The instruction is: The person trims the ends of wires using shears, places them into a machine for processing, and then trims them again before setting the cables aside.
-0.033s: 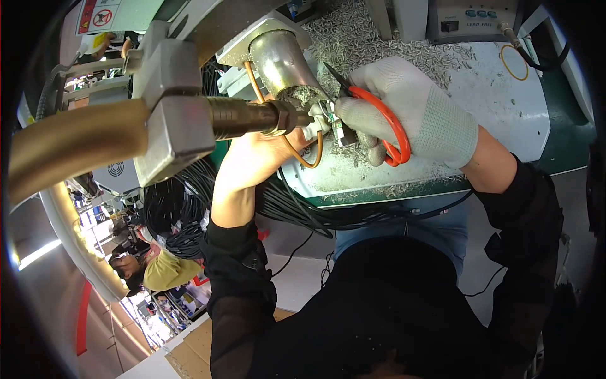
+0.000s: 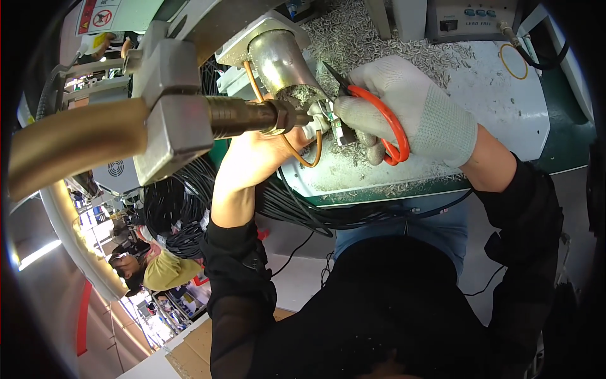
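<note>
My right hand [image 2: 401, 104], in a white knit glove, is closed around red-handled scissors [image 2: 394, 129]. Their dark pointed tip juts up and left past my fingers. My gloved thumb and fingers also meet a small green circuit board with a metal connector [image 2: 337, 126]. From the other side my left hand [image 2: 268, 148], bare with white covers on the fingertips, pinches the end of that piece. The brass rod of the machine [image 2: 246, 117] partly hides those fingers. Right above the board is the open mouth of a metal cylinder [image 2: 284, 66].
Metal scraps [image 2: 379, 54] litter the white worktop [image 2: 505, 101]. A bundle of black cables [image 2: 284, 202] runs along its front edge. A control box [image 2: 473, 22] stands at the back right, with a thick hose [image 2: 76, 145] at left. Another person [image 2: 167, 271] sits far left.
</note>
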`<state>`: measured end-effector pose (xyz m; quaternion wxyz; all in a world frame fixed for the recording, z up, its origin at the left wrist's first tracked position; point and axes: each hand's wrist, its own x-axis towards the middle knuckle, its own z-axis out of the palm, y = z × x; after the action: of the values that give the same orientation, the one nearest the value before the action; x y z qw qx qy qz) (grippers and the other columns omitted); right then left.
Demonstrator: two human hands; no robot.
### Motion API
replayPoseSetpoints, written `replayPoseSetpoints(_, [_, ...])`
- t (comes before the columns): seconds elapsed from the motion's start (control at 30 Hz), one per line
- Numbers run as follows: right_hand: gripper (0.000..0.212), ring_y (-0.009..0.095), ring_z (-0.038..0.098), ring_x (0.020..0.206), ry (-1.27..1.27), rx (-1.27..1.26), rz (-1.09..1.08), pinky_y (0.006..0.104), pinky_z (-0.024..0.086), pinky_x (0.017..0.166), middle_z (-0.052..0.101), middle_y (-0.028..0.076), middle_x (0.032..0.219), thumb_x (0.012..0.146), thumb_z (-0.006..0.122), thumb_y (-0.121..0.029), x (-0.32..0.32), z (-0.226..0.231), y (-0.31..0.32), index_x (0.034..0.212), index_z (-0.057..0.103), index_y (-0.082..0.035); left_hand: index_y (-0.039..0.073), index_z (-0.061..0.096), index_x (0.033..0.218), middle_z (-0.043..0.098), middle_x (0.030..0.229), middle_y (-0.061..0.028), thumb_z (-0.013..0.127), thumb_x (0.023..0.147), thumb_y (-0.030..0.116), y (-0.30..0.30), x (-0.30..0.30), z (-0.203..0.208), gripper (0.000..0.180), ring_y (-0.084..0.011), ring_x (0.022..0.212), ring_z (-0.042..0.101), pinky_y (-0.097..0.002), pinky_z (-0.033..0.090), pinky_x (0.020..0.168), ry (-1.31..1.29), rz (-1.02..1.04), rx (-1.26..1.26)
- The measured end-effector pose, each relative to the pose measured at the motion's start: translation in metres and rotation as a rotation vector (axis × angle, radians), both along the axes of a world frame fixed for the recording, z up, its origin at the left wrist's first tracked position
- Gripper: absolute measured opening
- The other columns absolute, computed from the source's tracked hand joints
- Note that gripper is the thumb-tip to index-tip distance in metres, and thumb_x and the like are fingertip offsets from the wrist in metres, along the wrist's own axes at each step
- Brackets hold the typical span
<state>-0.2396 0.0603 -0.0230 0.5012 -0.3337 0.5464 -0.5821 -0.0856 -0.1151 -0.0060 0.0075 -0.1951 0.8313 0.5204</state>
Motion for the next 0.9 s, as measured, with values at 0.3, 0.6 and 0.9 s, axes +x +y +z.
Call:
replayPoseSetpoints(0.3, [0.031, 0.014, 0.057, 0.04, 0.303, -0.269, -0.021, 0.0241, 0.043, 0.035, 0.054, 0.008, 0.051, 0.086, 0.056, -0.02, 0.0, -0.015, 0.0, 0.067, 0.054, 0.004, 0.001, 0.063, 0.091, 0.061, 0.079, -0.0025, 0.073, 0.075, 0.012, 0.004, -0.009, 0.01, 0.021, -0.0124, 0.074, 0.057, -0.0291, 0.049, 0.069, -0.107, 0.011, -0.111])
replayPoseSetpoints(0.6, [0.03, 0.014, 0.056, 0.038, 0.122, -0.066, -0.024, 0.0236, 0.043, 0.034, 0.053, 0.007, 0.049, 0.086, 0.054, -0.018, 0.0, -0.007, -0.001, 0.066, 0.054, 0.004, 0.002, 0.063, 0.091, 0.063, 0.083, -0.0054, 0.073, 0.074, 0.014, -0.014, -0.004, -0.002, 0.023, -0.0206, 0.08, 0.061, -0.0346, 0.051, 0.069, 0.033, -0.239, -0.372])
replayPoseSetpoints(0.9, [0.027, 0.012, 0.055, 0.039, 0.175, -0.187, -0.03, 0.0226, 0.044, 0.036, 0.053, 0.006, 0.049, 0.086, 0.055, -0.017, -0.001, -0.011, 0.001, 0.067, 0.055, 0.003, 0.004, 0.048, 0.118, 0.056, 0.113, -0.0124, 0.065, 0.082, 0.017, -0.024, 0.01, -0.021, 0.042, -0.0297, 0.094, 0.06, -0.0444, 0.053, 0.074, 0.129, 0.129, 0.81])
